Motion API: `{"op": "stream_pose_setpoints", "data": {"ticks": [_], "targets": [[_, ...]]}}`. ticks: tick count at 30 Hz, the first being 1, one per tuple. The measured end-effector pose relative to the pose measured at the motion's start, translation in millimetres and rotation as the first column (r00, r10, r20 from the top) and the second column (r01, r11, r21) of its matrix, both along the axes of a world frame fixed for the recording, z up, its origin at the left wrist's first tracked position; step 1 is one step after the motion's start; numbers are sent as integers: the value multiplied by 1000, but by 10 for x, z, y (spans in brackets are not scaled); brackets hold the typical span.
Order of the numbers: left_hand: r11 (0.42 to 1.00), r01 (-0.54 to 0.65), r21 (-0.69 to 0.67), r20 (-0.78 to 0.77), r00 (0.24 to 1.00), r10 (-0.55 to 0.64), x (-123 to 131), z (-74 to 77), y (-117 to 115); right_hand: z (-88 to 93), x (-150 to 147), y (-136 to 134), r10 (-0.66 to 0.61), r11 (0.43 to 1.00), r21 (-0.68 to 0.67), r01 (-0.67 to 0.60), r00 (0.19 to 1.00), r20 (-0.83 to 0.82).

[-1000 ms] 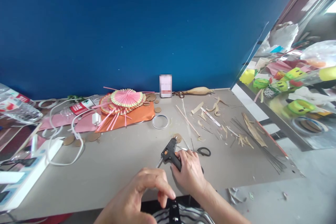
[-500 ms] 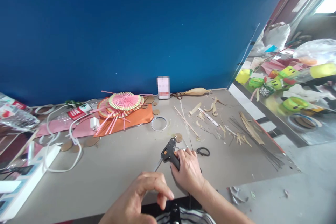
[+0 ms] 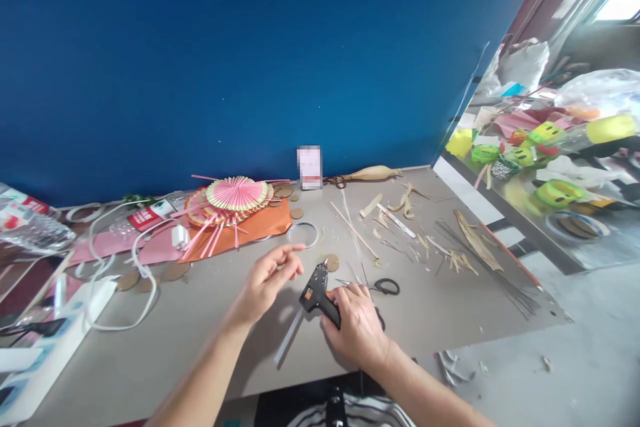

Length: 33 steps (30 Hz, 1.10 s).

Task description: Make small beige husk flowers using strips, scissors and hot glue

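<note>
My right hand (image 3: 359, 323) is wrapped round the handle of a black hot glue gun (image 3: 316, 290), whose nozzle points away from me. From the gun's rear a pale glue stick (image 3: 289, 340) sticks out over the table. The nozzle tip is close to a small round wooden disc (image 3: 331, 262). My left hand (image 3: 273, 280) hovers left of the gun, fingers partly stretched and apart, holding nothing visible. Black-handled scissors (image 3: 387, 286) lie beside my right hand, partly hidden by it. A white-and-blue ring (image 3: 303, 235), perhaps a tape roll, lies beyond my left fingertips.
Pink pleated paper fans (image 3: 240, 193) rest on orange sheet (image 3: 275, 221) at the back left. A power strip (image 3: 60, 347) and white cable (image 3: 150, 280) occupy the left side. Dried husk pieces (image 3: 477, 243), thin sticks and a marker (image 3: 397, 221) are scattered right. A blue wall (image 3: 250, 80) stands behind.
My left hand has moved forward and away from my body to beside the glue gun, uncovering the glue stick. The gun, still in my right hand, has shifted slightly left.
</note>
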<state>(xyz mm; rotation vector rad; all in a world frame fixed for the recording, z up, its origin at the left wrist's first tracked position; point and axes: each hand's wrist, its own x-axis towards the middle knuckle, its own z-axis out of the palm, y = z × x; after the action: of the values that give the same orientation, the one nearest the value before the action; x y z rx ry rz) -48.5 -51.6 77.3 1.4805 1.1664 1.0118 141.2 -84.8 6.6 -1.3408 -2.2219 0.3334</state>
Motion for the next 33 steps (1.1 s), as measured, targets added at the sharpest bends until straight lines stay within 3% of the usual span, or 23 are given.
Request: {"op": "stream_pose_setpoints", "data": {"ticks": [3, 5, 10, 16, 22, 27, 33], "targets": [[996, -89, -14, -106, 990, 87, 57, -195, 278, -8, 54, 3, -45, 999, 3, 45, 999, 24], [996, -77, -37, -178, 982, 69, 131, -347, 390, -10, 71, 13, -59, 998, -1, 59, 997, 47], [999, -34, 24, -283, 958, 39, 329, -584, 451, -8, 43, 45, -77, 997, -25, 80, 993, 85], [987, -64, 150, -358, 927, 114, 321, -569, 317, 72, 159, 59, -112, 992, -38, 116, 989, 98], [989, -132, 70, -313, 938, 148, 186, -519, 214, 113, 563, 48, -226, 972, -25, 234, 958, 179], [988, -151, 44, -306, 939, 157, 206, -474, 217, 88, 830, -9, -229, 969, -38, 244, 945, 235], [988, -150, 34, -271, 950, 153, 211, -459, 166, 104, 1275, -49, -321, 936, -33, 351, 888, 329]]}}
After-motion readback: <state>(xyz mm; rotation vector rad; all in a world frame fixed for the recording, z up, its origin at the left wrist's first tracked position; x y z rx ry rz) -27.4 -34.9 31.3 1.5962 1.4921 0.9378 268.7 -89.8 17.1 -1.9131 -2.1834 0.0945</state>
